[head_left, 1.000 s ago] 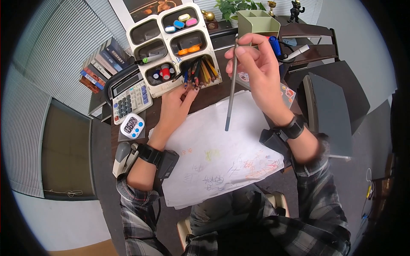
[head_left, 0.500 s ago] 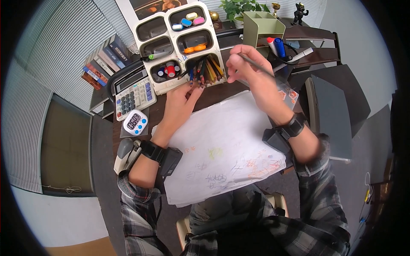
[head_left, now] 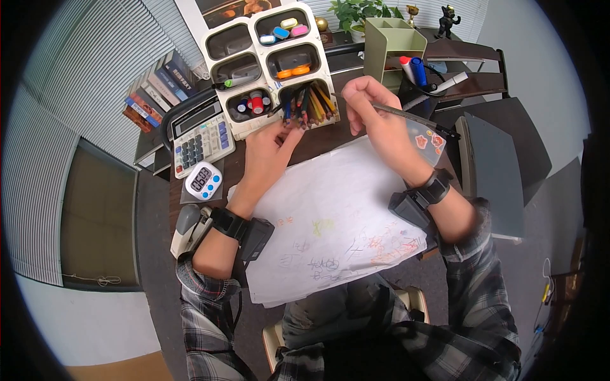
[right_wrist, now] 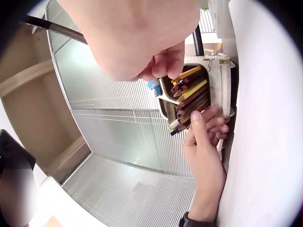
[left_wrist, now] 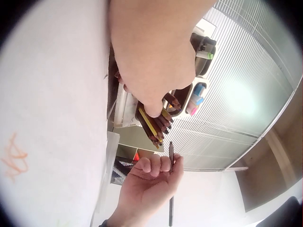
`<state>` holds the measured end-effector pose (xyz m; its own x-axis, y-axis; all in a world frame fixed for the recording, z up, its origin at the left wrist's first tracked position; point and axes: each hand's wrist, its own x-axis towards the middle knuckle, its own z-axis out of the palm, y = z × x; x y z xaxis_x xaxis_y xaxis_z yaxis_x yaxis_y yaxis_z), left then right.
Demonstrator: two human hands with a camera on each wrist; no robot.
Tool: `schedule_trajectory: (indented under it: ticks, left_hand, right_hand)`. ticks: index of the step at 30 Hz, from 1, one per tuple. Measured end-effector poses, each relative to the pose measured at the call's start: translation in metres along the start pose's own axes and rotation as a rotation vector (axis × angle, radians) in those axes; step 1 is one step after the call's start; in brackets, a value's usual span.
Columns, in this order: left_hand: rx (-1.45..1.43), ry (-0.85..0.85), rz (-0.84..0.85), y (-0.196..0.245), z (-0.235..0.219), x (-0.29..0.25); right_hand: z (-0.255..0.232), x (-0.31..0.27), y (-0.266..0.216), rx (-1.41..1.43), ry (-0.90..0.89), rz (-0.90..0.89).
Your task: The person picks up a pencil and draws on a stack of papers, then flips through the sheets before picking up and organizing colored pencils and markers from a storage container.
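A long dark grey pencil (head_left: 410, 116) lies across my right hand (head_left: 381, 124), pinched between thumb and fingers above the paper's far edge. One end points to the organizer, the other back over the wrist. In the left wrist view the pencil (left_wrist: 171, 210) sticks out past the right hand (left_wrist: 149, 182). My left hand (head_left: 270, 152) grips the front edge of the white desk organizer (head_left: 244, 130). Its thumb is by several colored pencils (right_wrist: 191, 90) packed in the front right compartment. In the right wrist view the fingers of the left hand (right_wrist: 203, 151) curl against the organizer's front wall.
Scribbled white paper sheets (head_left: 343, 184) cover the desk before me. A calculator (head_left: 200, 143), a white timer (head_left: 203, 181) and a stapler (head_left: 189, 228) line the left side. A green holder (head_left: 394, 47) and a mesh cup of markers (head_left: 416, 71) stand at back right.
The pencil has swung from pointing down over the paper to lying back across my right hand. That hand has sunk slightly. My left hand stays at the organizer; the view has shifted a little.
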<state>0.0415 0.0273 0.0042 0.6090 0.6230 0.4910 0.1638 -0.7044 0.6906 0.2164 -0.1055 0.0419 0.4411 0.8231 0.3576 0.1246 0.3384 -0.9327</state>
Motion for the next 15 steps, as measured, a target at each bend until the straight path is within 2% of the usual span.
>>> schedule_trajectory:
  ticks: [4,9,13,15]
  left_hand:
    - [0.002,0.017,0.008,-0.0028,-0.0002,0.001]
    - [0.005,0.04,0.069,0.0052,-0.001,0.0021]
    - [-0.004,0.042,0.057,0.0024,-0.0003,0.0023]
    - [0.017,0.034,0.085,-0.0006,-0.0003,0.0024]
  right_hand:
    - [0.0043,-0.0005,-0.0042,0.093,-0.01,-0.044]
    - [0.0,-0.0006,0.0018,0.184,-0.02,0.015]
    - [0.0007,0.0,0.0028,0.112,0.028,0.025]
    - [0.0017,0.0,0.0013,0.002,0.061,-0.034]
